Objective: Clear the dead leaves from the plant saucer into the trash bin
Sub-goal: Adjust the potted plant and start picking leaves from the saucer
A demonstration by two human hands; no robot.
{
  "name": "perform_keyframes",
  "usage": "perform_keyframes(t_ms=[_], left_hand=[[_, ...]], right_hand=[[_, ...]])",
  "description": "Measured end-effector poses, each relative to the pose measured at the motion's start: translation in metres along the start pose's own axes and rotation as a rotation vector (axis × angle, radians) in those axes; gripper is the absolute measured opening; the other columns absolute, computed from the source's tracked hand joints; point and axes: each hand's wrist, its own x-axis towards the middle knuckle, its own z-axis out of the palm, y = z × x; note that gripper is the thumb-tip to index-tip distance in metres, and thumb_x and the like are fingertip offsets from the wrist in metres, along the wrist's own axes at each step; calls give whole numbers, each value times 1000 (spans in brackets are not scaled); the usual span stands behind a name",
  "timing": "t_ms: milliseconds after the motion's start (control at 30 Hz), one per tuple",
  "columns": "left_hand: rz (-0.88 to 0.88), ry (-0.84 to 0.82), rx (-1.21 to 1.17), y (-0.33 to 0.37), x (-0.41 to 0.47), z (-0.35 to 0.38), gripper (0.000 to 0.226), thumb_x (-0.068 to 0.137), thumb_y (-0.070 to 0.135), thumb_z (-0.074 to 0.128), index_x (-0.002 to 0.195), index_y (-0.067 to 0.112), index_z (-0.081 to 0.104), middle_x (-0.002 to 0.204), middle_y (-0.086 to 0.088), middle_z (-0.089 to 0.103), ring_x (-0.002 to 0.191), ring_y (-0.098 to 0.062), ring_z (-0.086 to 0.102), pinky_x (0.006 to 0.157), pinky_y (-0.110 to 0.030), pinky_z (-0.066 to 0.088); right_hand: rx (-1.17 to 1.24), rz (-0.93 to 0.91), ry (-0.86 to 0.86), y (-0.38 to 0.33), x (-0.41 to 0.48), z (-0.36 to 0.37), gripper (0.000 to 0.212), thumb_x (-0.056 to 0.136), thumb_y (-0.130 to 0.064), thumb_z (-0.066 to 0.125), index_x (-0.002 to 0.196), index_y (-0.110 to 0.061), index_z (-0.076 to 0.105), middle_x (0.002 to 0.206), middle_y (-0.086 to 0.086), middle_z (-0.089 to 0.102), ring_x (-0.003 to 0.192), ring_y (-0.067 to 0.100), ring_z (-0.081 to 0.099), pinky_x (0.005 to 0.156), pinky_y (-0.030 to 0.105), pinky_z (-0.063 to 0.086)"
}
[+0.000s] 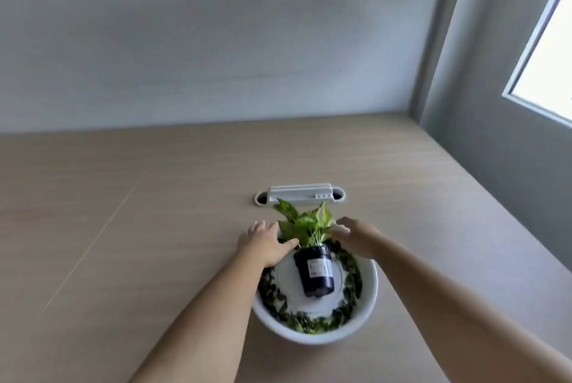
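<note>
Saucer [370, 296]: white, round, on wood table [154, 212], near front edge. Black pot [314, 271] with white label stands at saucer centre; green plant [305, 223] upright in pot. Dead leaves [349, 286] lie in ring around pot, inside saucer rim. Left hand [266, 243]: fingers spread, empty, over left rear rim, thumb near pot top. Right hand [356, 235]: fingers apart, empty, over right rear rim beside foliage. White cable port [298, 193] in table behind plant.

White cable grommet [299, 194] in wooden desk [123, 212]; window [551, 57] (bright) right.
</note>
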Motion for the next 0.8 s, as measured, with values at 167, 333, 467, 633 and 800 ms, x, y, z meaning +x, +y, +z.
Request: perform_keyframes(t_ms=[167, 333, 467, 633, 800], left_hand=[[-131, -202, -513, -9, -3, 53, 77, 85, 55, 56, 145, 14, 32, 149, -6, 39, 133, -25, 42, 101, -32, 38], [-225, -253, -808, -11, -3, 87, 53, 82, 50, 63, 116, 9, 59, 119, -7, 63, 107, -24, 61, 101, -43, 47], [-268, -248, -888, -7, -2, 100, 57, 78, 49, 68, 114, 6, 59, 113, -5, 63, 107, -24, 60, 100, -39, 47], [-267, -187, -907, -7, -4, 103, 50, 78, 49, 68, 110, 11, 61, 81, 10, 58, 77, -8, 53, 71, -25, 43], [-220, -128, -955, -3, -3, 94, 56, 77, 45, 72, 121, 13, 59, 120, -4, 65, 108, -21, 59, 99, -39, 48]], right_hand=[[400, 187, -65, 22, -1, 42, 40, 91, -38, 53, 115, -7, 62, 93, 11, 64, 83, 24, 60, 91, 43, 52], [662, 279, -134, 32, -1, 64, 40, 92, -29, 55, 119, 1, 58, 108, 17, 64, 92, 24, 62, 95, 36, 53], [723, 295, -170, 35, -2, 82, 34, 89, -29, 60, 111, -4, 64, 118, 19, 64, 105, 28, 64, 95, 35, 53], [702, 272, -148, 38, 0, 91, 38, 86, -34, 63, 110, -5, 63, 119, 21, 63, 106, 28, 64, 93, 38, 55], [755, 186, -82, 33, -2, 80, 41, 85, -28, 66, 115, -2, 59, 116, 21, 64, 101, 26, 64, 92, 38, 54]])
